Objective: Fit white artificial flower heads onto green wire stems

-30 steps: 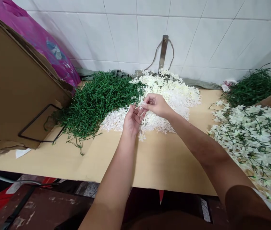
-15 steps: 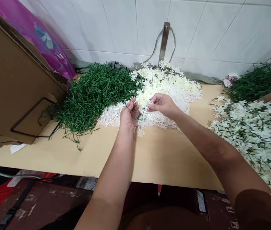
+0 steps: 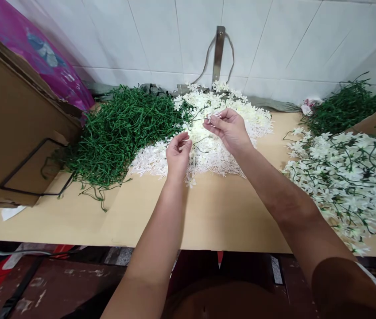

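My right hand [image 3: 229, 128] is raised above the white flower heap, thumb and fingers pinched on a small white artificial flower [image 3: 215, 116]. A thin green stem sticks out from it to the left. My left hand [image 3: 178, 153] is lower and to the left, over the heap's front, with fingers curled and closed. Another green stem [image 3: 201, 144] extends rightward from beside its fingertips; the grip on it is partly hidden. Beneath both hands spreads the heap of white artificial flowers and petals [image 3: 221, 159]. A pile of green artificial stems [image 3: 124, 128] adjoins it on the left.
Stemmed white flowers [image 3: 350, 181] lie at the right, with more green stems [image 3: 350, 108] behind them. A cardboard box [image 3: 15, 115] and a purple bag [image 3: 48, 53] stand at the left. The tabletop [image 3: 227, 212] meets a tiled wall [image 3: 161, 35] holding a metal bracket [image 3: 219, 55].
My hands have drawn apart from where they met. The right hand has moved up with the white flower, and the left has turned, its fingers curling in. The view has shifted slightly.
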Tool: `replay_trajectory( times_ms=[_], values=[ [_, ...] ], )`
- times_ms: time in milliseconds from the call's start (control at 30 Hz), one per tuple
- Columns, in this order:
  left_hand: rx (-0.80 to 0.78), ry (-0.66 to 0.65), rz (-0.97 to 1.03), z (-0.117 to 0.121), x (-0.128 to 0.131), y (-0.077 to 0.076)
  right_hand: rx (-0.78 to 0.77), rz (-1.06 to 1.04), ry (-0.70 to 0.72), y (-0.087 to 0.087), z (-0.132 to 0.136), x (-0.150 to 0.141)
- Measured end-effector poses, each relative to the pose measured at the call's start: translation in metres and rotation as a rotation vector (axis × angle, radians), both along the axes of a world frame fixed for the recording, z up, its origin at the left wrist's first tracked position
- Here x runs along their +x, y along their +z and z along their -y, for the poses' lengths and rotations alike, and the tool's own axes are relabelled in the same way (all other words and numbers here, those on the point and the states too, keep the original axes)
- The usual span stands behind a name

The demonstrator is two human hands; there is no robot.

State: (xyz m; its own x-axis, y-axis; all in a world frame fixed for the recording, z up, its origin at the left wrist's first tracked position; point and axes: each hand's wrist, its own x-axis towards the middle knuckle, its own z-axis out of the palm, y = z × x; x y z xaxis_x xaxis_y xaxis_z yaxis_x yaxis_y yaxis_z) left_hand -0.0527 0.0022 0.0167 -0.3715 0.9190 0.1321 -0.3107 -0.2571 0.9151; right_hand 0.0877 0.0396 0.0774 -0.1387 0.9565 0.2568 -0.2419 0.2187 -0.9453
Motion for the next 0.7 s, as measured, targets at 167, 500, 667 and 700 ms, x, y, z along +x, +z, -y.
replay_trajectory(
  times_ms=[167, 500, 667, 700],
  values=[
    [0.079, -0.280, 0.081, 0.006, 0.004, 0.002, 0.041, 0.053, 0.084, -0.003, 0.022, 0.004],
    [-0.135, -0.582, -0.011, 0.016, 0.026, 0.000, 0.025, 0.013, -0.131, -0.037, 0.051, 0.043],
    [-0.127, -0.591, -0.080, 0.019, 0.030, -0.004, -0.004, -0.034, -0.179, -0.045, 0.044, 0.049],
    [-0.119, -0.578, -0.097, 0.018, 0.030, -0.005, -0.026, -0.051, -0.167, -0.046, 0.042, 0.050]
  ],
)
